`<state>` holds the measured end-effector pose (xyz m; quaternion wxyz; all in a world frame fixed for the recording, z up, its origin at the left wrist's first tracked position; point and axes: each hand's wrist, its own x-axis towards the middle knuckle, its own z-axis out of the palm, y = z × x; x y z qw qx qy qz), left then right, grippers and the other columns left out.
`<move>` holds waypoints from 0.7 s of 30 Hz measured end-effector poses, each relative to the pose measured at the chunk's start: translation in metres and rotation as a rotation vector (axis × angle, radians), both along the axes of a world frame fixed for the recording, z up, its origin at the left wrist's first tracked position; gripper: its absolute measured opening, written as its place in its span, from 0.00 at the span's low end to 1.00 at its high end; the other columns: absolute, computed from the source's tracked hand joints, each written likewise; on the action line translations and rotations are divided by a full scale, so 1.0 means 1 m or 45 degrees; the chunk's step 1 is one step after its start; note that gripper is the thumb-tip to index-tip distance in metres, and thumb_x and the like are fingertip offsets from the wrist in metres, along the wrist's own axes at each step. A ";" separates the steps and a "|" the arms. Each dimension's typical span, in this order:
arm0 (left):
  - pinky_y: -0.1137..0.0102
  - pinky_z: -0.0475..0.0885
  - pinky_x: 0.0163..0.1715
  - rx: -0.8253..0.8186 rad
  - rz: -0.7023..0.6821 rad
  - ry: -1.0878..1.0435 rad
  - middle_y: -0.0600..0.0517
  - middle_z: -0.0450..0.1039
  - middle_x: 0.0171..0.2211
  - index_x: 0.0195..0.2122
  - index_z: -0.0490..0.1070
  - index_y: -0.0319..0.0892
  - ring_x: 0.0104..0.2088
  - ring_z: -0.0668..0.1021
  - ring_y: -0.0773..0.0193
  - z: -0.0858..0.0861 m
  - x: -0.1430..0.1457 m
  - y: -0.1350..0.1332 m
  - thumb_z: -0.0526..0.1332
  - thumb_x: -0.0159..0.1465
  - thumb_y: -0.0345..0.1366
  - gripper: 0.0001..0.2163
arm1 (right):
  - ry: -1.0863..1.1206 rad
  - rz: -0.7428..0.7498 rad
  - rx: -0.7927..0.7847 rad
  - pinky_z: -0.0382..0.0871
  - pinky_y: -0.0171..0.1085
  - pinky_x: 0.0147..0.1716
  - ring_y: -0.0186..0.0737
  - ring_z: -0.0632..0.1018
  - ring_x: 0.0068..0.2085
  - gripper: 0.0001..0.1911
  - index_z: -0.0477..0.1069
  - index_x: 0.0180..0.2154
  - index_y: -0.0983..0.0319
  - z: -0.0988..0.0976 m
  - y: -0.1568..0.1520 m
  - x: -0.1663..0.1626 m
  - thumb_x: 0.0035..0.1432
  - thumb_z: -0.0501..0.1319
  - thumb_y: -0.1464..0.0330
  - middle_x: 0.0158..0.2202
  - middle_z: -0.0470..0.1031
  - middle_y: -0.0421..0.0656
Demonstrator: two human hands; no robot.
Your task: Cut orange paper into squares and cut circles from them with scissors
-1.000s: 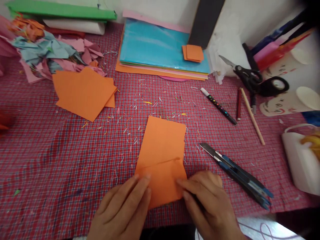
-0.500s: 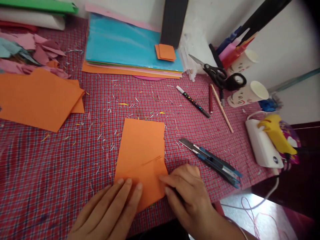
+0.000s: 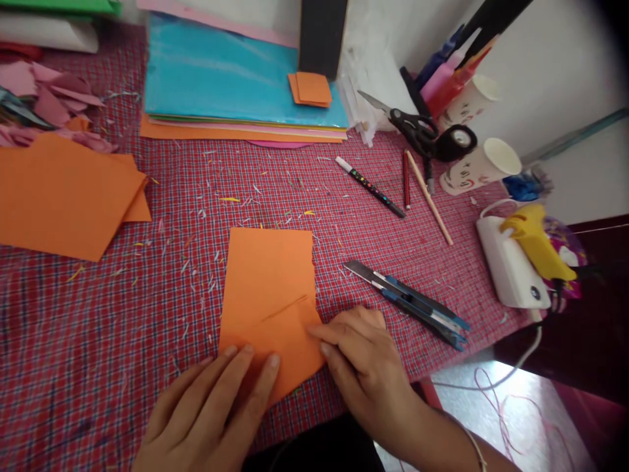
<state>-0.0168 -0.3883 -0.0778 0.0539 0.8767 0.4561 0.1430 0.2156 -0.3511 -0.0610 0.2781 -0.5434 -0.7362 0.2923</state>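
Observation:
An orange sheet of paper (image 3: pixel 270 272) lies on the checked tablecloth in front of me. Across its lower half is a slanted orange layer with a dark edge; I cannot tell whether it is a fold or a separate piece. My left hand (image 3: pixel 209 400) rests flat on the lower left of the paper, fingers stretched out. At the right edge, my right hand (image 3: pixel 366 364) pinches the paper between thumb and index finger, the other fingers curled. A utility knife (image 3: pixel 407 301) with its blade out lies just beyond my right hand.
More orange sheets (image 3: pixel 63 203) and pink scraps (image 3: pixel 61 92) lie at left. Behind are a blue paper stack (image 3: pixel 221 78) with small orange squares (image 3: pixel 312 90), scissors (image 3: pixel 413 128), a marker (image 3: pixel 371 188), a paper cup (image 3: pixel 479 167) and a yellow glue gun (image 3: pixel 538 242) on a white box.
The whole view has shifted, so things sit slightly further left and higher. Both hands stay on the orange paper, their grip much the same.

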 end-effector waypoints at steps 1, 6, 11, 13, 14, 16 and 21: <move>0.56 0.64 0.50 -0.004 -0.007 0.000 0.47 0.74 0.53 0.58 0.67 0.48 0.49 0.76 0.52 0.001 0.000 0.001 0.46 0.64 0.25 0.24 | -0.003 -0.002 0.000 0.58 0.42 0.36 0.38 0.70 0.34 0.10 0.74 0.43 0.60 0.000 0.000 0.000 0.64 0.56 0.76 0.31 0.74 0.40; 0.60 0.63 0.51 -0.022 -0.025 0.013 0.48 0.71 0.58 0.57 0.68 0.45 0.51 0.74 0.55 0.006 0.000 0.005 0.47 0.63 0.23 0.23 | -0.046 -0.021 0.013 0.58 0.42 0.37 0.39 0.70 0.34 0.10 0.74 0.41 0.60 -0.001 0.001 -0.001 0.65 0.55 0.75 0.31 0.74 0.40; 0.62 0.62 0.53 -0.057 -0.060 0.084 0.48 0.69 0.59 0.60 0.64 0.44 0.54 0.71 0.56 0.008 -0.002 0.004 0.46 0.64 0.23 0.24 | -0.100 -0.015 0.021 0.58 0.43 0.37 0.40 0.70 0.35 0.09 0.75 0.41 0.61 -0.001 0.001 -0.002 0.66 0.55 0.74 0.32 0.74 0.41; 0.60 0.63 0.52 -0.065 -0.092 0.156 0.47 0.67 0.61 0.63 0.60 0.47 0.55 0.71 0.55 0.010 -0.004 0.004 0.46 0.63 0.23 0.27 | -0.115 -0.016 0.019 0.58 0.43 0.38 0.40 0.70 0.35 0.09 0.75 0.42 0.61 -0.002 0.001 -0.002 0.66 0.56 0.73 0.32 0.75 0.41; 0.60 0.63 0.51 -0.066 -0.112 0.189 0.47 0.66 0.61 0.64 0.57 0.50 0.55 0.71 0.54 0.011 -0.004 0.003 0.46 0.63 0.23 0.29 | -0.122 -0.017 0.020 0.58 0.43 0.38 0.40 0.71 0.35 0.09 0.75 0.42 0.61 -0.002 0.001 -0.002 0.66 0.55 0.73 0.33 0.75 0.41; 0.59 0.64 0.51 -0.058 -0.151 0.244 0.45 0.63 0.62 0.67 0.51 0.56 0.57 0.70 0.52 0.013 -0.005 0.004 0.47 0.63 0.24 0.32 | -0.130 -0.017 0.023 0.58 0.42 0.38 0.40 0.71 0.35 0.09 0.75 0.42 0.62 -0.002 0.001 -0.003 0.66 0.56 0.73 0.33 0.75 0.41; 0.56 0.70 0.47 0.022 -0.285 0.335 0.39 0.61 0.62 0.68 0.48 0.56 0.55 0.71 0.46 0.016 -0.007 0.007 0.50 0.63 0.29 0.31 | -0.140 -0.029 0.018 0.58 0.42 0.39 0.40 0.71 0.36 0.08 0.75 0.41 0.61 -0.002 0.002 -0.003 0.65 0.57 0.73 0.33 0.76 0.41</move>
